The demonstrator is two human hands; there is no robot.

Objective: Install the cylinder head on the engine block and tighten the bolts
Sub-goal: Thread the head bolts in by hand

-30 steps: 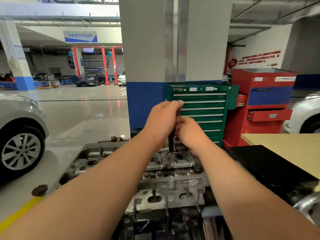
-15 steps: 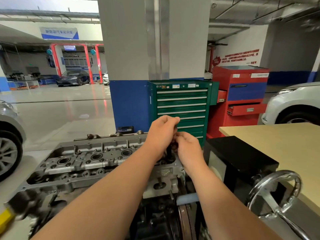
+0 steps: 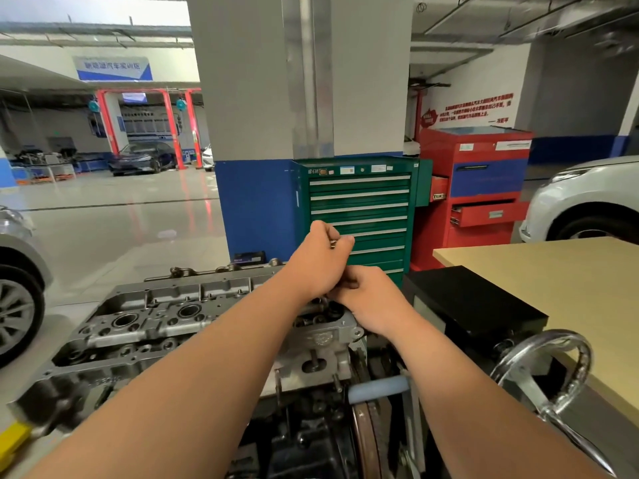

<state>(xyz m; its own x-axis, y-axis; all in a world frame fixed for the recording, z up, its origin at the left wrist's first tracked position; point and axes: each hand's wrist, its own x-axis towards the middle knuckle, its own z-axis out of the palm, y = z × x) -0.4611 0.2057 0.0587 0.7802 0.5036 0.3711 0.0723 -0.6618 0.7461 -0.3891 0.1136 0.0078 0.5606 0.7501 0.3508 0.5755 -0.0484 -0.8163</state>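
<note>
Now both bare arms reach forward over the cylinder head [image 3: 155, 316], a grey metal casting with round bores along its top, which lies flat across the lower left and middle of the view on top of the darker engine parts [image 3: 304, 444] below it. The left hand [image 3: 325, 261] is raised above the right end of the cylinder head, its fingers curled into a fist round a small metal tool [image 3: 333, 243]; only the tool's shiny tip shows between thumb and forefinger. The right hand [image 3: 366, 299] sits just below and beside the left, touching it, low over the same end of the casting. Its fingers are curled inward beneath the left wrist, but whether they pinch anything I cannot tell, since the left hand hides that spot. Just right of the engine stands a black box [image 3: 477, 305], and beside that a pale wooden table [image 3: 553, 288]. A chrome handwheel [image 3: 553, 368] juts out at the lower right, with a short blue grip [image 3: 378, 387] near the arms. Behind the hands a green drawer cabinet [image 3: 359, 209] stands against a grey and blue pillar [image 3: 259, 98], with a red cabinet [image 3: 484, 188] touching its right side, one drawer partly out. A white car [image 3: 587, 198] is at the right edge and a silver car [image 3: 17, 288] at the left.
</note>
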